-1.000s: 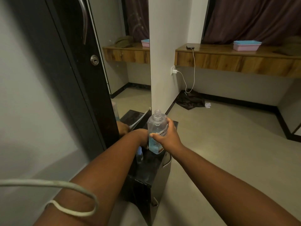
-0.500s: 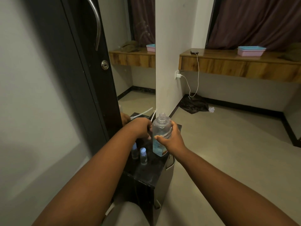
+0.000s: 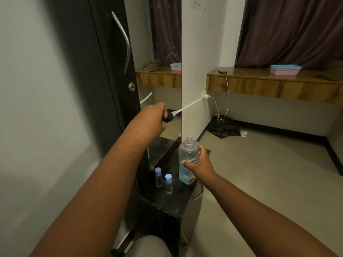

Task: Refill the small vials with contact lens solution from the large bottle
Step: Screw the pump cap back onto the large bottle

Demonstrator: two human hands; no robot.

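**Pump out, bottle open, vials still capped**

My right hand (image 3: 197, 164) wraps the large bottle (image 3: 187, 162) at centre frame, fingers curled round its label, holding it upright on the black cabinet top (image 3: 178, 201). Its neck is open, and the solution fills roughly the lower part. My left hand (image 3: 152, 117), raised in the upper middle of the frame, grips the black head of the pump cap (image 3: 168, 116); its white dip tube (image 3: 187, 106) sticks out to the right toward the white wall.

The two small vials (image 3: 163, 179) stand just left of the bottle's base, near each other, both wearing blue caps. So I judge the step in hand to be setting the pump aside, then uncapping a vial. To do it well, I should keep the bottle pinned and level while the left hand moves, and lay the pump down with the tube off the floor, since it may drip; I cannot tell whether it is wet.

The cabinet top is narrow. Its right edge runs just under the bottle, and the front edge lies close below the vials. The mirror and dark door crowd the left; open floor lies to the right and lower right.
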